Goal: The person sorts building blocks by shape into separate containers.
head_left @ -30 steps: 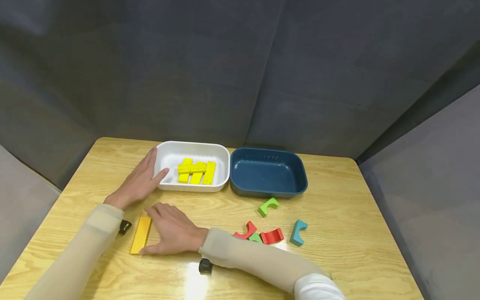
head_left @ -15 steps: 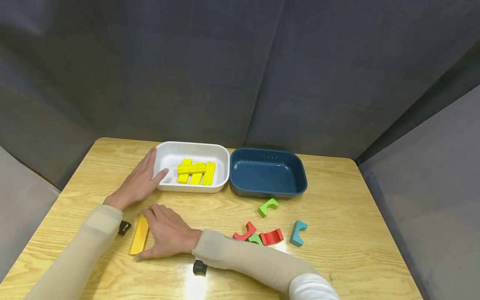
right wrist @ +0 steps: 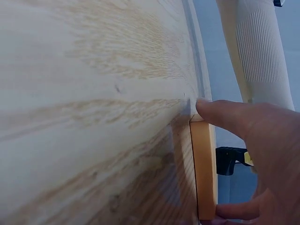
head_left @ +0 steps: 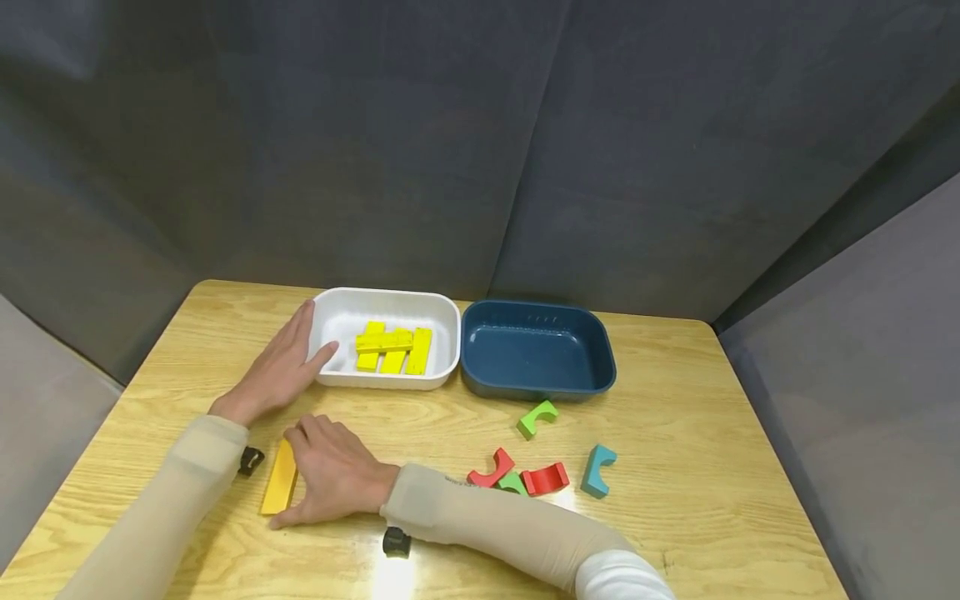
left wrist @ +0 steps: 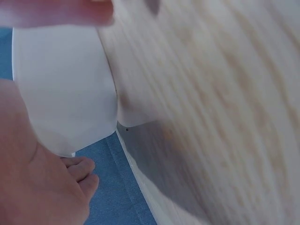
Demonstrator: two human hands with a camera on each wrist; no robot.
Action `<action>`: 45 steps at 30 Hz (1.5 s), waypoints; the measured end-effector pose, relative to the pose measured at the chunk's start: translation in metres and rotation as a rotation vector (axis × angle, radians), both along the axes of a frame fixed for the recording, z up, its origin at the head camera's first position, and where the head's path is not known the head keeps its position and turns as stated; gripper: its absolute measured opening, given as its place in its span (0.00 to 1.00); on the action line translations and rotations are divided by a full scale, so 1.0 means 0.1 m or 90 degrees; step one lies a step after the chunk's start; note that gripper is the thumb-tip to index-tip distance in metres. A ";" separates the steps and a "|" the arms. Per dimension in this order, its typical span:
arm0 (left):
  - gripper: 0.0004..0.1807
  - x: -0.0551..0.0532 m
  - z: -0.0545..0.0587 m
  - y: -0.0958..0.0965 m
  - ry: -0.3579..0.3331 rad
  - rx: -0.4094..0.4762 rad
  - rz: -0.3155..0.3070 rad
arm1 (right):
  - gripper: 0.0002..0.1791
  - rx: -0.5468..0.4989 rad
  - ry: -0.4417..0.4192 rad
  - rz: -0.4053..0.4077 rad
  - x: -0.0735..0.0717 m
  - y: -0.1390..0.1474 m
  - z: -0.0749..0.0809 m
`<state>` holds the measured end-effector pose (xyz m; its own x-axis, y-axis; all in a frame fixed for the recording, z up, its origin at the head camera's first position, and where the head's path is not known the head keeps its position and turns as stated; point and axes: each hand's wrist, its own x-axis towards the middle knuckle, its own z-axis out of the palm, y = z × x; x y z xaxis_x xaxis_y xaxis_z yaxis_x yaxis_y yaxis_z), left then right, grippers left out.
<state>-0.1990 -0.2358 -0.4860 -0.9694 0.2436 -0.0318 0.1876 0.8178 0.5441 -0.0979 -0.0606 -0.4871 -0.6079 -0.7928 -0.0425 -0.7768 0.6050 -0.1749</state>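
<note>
In the head view my left hand [head_left: 279, 358] rests at the left end of a white tray [head_left: 326, 379], its thumb reaching over the rim. Several bright yellow blocks [head_left: 418, 350] lie inside that tray. My right hand [head_left: 337, 467] grips a longer orange-yellow block [head_left: 277, 483] lengthwise on the table, fingers at the far end and thumb at the near end. The right wrist view shows this block [right wrist: 204, 168] between thumb and fingers, with the thumb tip close to its end. White tray wall [left wrist: 65, 79] fills much of the left wrist view beside the left hand [left wrist: 33, 173].
A dark blue tray [head_left: 536, 387] stands against the white one. In front of it lie a light green arch block [head_left: 528, 423], two red arch blocks [head_left: 546, 479], another green block [head_left: 512, 482] and a blue arch block [head_left: 592, 479]. Dark grey cloth [head_left: 375, 150] hangs behind the table.
My right hand has shifted slightly left and nearer over the orange-yellow block, its thumb now just past the near end. The left hand has stayed at the white tray.
</note>
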 end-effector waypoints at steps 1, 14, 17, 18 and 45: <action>0.52 0.00 0.00 0.00 0.000 0.000 0.000 | 0.59 0.001 0.001 -0.001 0.00 0.00 0.00; 0.52 0.01 -0.02 0.01 0.001 -0.002 -0.003 | 0.56 -0.002 0.008 0.002 0.02 -0.01 -0.03; 0.52 0.01 -0.02 0.01 -0.001 -0.001 -0.003 | 0.56 -0.006 -0.001 0.001 0.03 0.01 -0.02; 0.52 0.01 -0.02 0.01 -0.001 0.000 -0.003 | 0.56 -0.007 -0.004 0.001 0.03 0.01 -0.02; 0.52 0.00 -0.01 0.01 -0.007 0.002 0.010 | 0.56 -0.050 -0.040 0.000 0.04 0.37 0.17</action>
<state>-0.1987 -0.2345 -0.4872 -0.9727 0.2284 -0.0415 0.1689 0.8190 0.5483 -0.0943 -0.0238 -0.4705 -0.6063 -0.7951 -0.0175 -0.7628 0.5875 -0.2702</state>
